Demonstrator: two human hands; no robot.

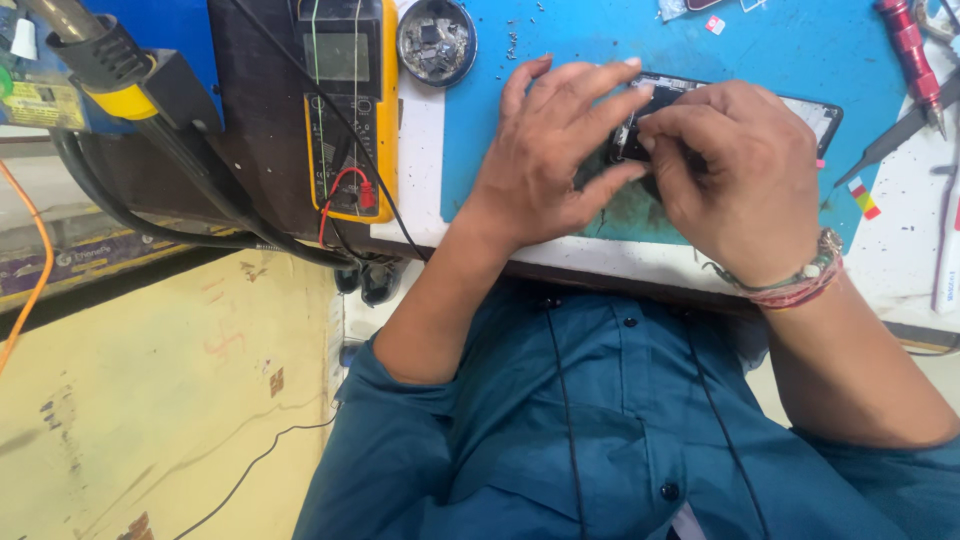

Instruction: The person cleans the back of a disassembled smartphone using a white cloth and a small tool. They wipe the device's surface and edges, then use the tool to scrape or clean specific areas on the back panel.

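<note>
The left hand (545, 160) and right hand (735, 170) meet over a dark opened phone (800, 108) lying on the blue mat (560, 40); left fingers spread, steadying it, right fingertips pinched on a small part inside. A yellow multimeter (352, 105) lies well left.

Glossy black phone (815, 112); matt blue rubbery mat (780, 50); round metal tin (436, 41).
</note>
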